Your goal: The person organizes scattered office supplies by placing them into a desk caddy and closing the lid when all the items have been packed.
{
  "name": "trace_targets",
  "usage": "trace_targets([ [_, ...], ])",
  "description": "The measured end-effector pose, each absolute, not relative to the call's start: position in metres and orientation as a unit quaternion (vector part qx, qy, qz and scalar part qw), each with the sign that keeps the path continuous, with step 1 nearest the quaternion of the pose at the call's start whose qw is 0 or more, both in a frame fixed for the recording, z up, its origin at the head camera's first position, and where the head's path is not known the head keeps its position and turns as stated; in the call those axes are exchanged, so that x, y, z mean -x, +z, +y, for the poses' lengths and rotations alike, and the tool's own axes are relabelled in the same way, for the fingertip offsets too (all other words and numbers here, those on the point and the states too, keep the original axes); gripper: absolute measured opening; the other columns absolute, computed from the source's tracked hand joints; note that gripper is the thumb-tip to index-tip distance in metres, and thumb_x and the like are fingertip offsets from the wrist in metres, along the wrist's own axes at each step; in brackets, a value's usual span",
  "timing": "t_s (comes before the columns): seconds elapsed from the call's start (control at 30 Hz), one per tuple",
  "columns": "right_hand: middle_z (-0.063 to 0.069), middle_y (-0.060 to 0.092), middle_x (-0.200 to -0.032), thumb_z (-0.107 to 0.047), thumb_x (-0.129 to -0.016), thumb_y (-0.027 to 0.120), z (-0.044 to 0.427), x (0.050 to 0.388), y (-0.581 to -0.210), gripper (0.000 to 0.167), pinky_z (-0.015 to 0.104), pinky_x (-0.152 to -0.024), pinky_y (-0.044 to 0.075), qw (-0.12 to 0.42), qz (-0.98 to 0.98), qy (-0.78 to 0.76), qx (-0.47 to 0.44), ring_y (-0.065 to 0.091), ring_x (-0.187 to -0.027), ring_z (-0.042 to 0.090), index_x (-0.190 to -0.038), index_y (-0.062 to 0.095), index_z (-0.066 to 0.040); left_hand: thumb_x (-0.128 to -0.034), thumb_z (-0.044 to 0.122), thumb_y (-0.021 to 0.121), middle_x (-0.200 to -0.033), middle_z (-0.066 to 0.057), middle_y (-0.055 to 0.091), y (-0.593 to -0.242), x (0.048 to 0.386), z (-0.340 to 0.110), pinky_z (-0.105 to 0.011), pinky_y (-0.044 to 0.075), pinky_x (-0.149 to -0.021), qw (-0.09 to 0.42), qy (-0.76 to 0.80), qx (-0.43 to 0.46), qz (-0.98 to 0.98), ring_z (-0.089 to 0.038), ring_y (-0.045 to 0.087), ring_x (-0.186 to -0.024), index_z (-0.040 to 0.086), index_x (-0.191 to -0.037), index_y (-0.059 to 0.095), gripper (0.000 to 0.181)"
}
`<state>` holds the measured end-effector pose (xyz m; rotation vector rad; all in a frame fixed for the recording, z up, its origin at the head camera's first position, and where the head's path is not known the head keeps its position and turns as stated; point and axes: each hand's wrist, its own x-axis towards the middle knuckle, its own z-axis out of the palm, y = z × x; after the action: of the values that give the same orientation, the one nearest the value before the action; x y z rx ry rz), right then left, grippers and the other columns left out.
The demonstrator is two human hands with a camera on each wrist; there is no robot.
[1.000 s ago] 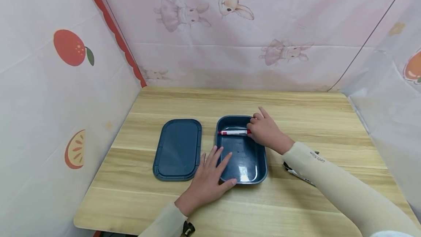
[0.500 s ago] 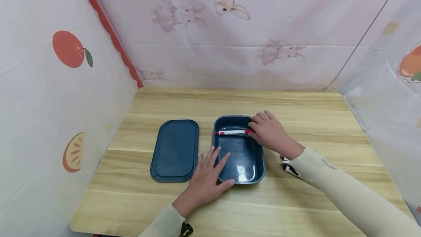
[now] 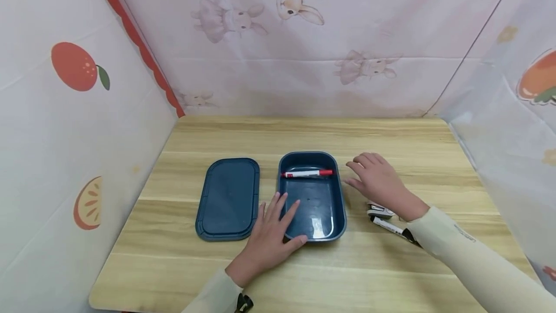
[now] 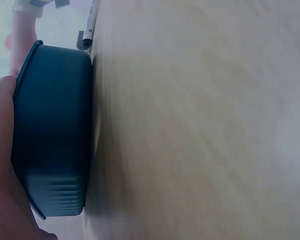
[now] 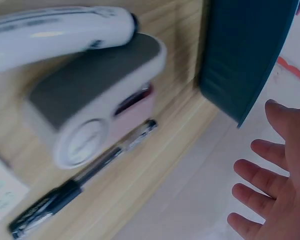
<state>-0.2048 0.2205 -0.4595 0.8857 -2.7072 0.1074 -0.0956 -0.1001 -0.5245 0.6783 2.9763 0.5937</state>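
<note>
A dark blue plastic box point(image 3: 310, 211) stands uncovered in the middle of the table. Across its far end lies a white marker with a red cap point(image 3: 306, 174). My left hand point(image 3: 268, 243) rests with spread fingers over the box's left near rim; the left wrist view shows the box's outer wall point(image 4: 52, 115) beside it. To the right of the box, my right hand point(image 3: 379, 181) hovers with parted fingers and holds nothing. In the right wrist view, a white marker point(image 5: 65, 34), a grey-and-white rounded device point(image 5: 95, 80) and a black pen point(image 5: 65, 192) lie close together.
The matching blue lid point(image 3: 229, 199) lies flat left of the box. Part of a white printed item point(image 5: 4, 192) shows at the edge of the right wrist view. Printed cloth walls point(image 3: 260, 81) border the table point(image 3: 312, 132). The right forearm covers some of the items.
My right hand has let go of the red-capped marker, which stays in the box, and has drawn back rightward, out of the box. The left hand keeps its place on the rim.
</note>
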Motion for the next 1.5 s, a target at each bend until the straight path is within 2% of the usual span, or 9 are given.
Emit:
trace_targets([
  [0.3, 0.016, 0.066, -0.122, -0.038, -0.097, 0.066, 0.254, 0.183, -0.469, 0.047, 0.053, -0.108, 0.042, 0.087, -0.96, 0.051, -0.263, 0.056, -0.12, 0.035, -0.127, 0.066, -0.002, -0.0953, 0.071, 0.044, -0.171, -0.002, 0.008, -0.526, 0.094, -0.1, -0.067, 0.007, -0.121, 0.017, 0.197, -0.215, 0.956, -0.022, -0.007, -0.158, 0.04, -0.161, 0.012, 0.08],
  [0.57, 0.016, 0.067, -0.117, -0.033, -0.095, 0.069, 0.275, 0.167, -0.481, 0.042, 0.053, -0.105, 0.041, 0.1, -0.961, 0.066, -0.25, 0.057, -0.117, 0.037, -0.123, 0.068, -0.002, -0.0948, 0.073, 0.043, -0.171, -0.001, 0.007, -0.526, 0.095, -0.101, -0.066, 0.006, -0.122, 0.018, 0.194, -0.213, 0.957, -0.021, -0.009, -0.158, 0.043, -0.16, 0.007, 0.08],
  [0.8, 0.017, 0.069, -0.116, -0.026, -0.092, 0.072, 0.291, 0.16, -0.491, 0.04, 0.054, -0.106, 0.037, 0.111, -0.96, 0.07, -0.248, 0.057, -0.116, 0.039, -0.122, 0.068, 0.0, -0.0951, 0.071, 0.045, -0.171, -0.002, 0.008, -0.524, 0.096, -0.1, -0.066, 0.006, -0.121, 0.019, 0.201, -0.215, 0.956, -0.022, -0.007, -0.158, 0.04, -0.161, 0.013, 0.08],
  [1.07, 0.02, 0.066, -0.122, -0.029, -0.096, 0.068, 0.315, 0.16, -0.498, 0.042, 0.059, -0.104, 0.038, 0.066, -0.975, 0.085, -0.194, 0.055, -0.121, 0.041, -0.127, 0.065, 0.0, -0.0949, 0.071, 0.046, -0.171, -0.002, 0.008, -0.524, 0.096, -0.1, -0.067, 0.006, -0.121, 0.021, 0.204, -0.211, 0.956, -0.023, -0.006, -0.158, 0.035, -0.162, 0.019, 0.08],
  [1.33, 0.019, 0.071, -0.112, -0.02, -0.092, 0.072, 0.342, 0.166, -0.51, 0.033, 0.059, -0.097, 0.044, 0.082, -0.973, 0.081, -0.2, 0.062, -0.108, 0.041, -0.118, 0.069, 0.001, -0.0948, 0.072, 0.045, -0.171, -0.001, 0.007, -0.524, 0.095, -0.1, -0.066, 0.006, -0.121, 0.021, 0.204, -0.211, 0.956, -0.022, -0.007, -0.158, 0.039, -0.161, 0.014, 0.08],
  [1.5, 0.012, 0.072, -0.1, -0.016, -0.089, 0.075, 0.355, 0.167, -0.514, 0.026, 0.054, -0.082, 0.051, 0.078, -0.974, 0.082, -0.197, 0.066, -0.091, 0.034, -0.11, 0.072, -0.002, -0.0948, 0.072, 0.044, -0.171, 0.001, 0.005, -0.522, 0.095, -0.1, -0.066, 0.006, -0.122, 0.025, 0.202, -0.21, 0.956, -0.021, -0.007, -0.158, 0.041, -0.161, 0.012, 0.08],
])
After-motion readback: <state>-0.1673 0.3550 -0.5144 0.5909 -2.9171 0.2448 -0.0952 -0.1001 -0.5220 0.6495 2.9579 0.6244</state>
